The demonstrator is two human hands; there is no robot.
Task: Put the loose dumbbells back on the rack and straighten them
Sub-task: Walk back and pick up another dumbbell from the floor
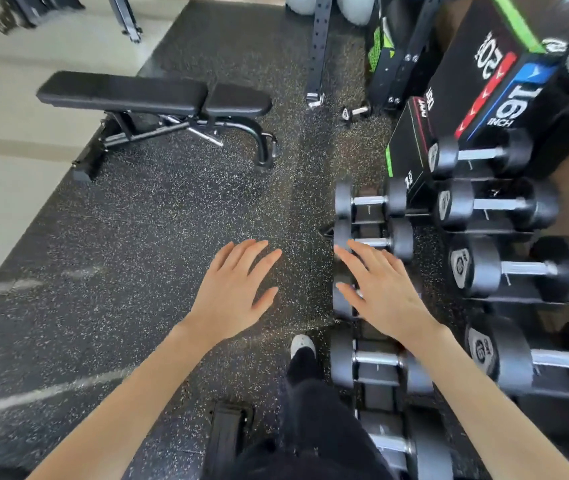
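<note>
Ahead: loose dumbbell [355,112] on mat [137,271], beside foot of upright post [319,46], well apart from both your hands. Handle runs roughly left-right, slightly tilted. It lies forward of your right hand [385,289], the nearer one: fingers spread, grasping nothing, over racked dumbbells [374,200]. Left hand [232,289] likewise spread, empty, above bare mat. Judgement: step forward, right-hand pickup.

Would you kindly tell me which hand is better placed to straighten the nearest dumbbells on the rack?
The right. The right hand is open directly above the lower-row dumbbells, close to one chrome handle, while the left hand is open over the speckled rubber floor, away from them.
</note>
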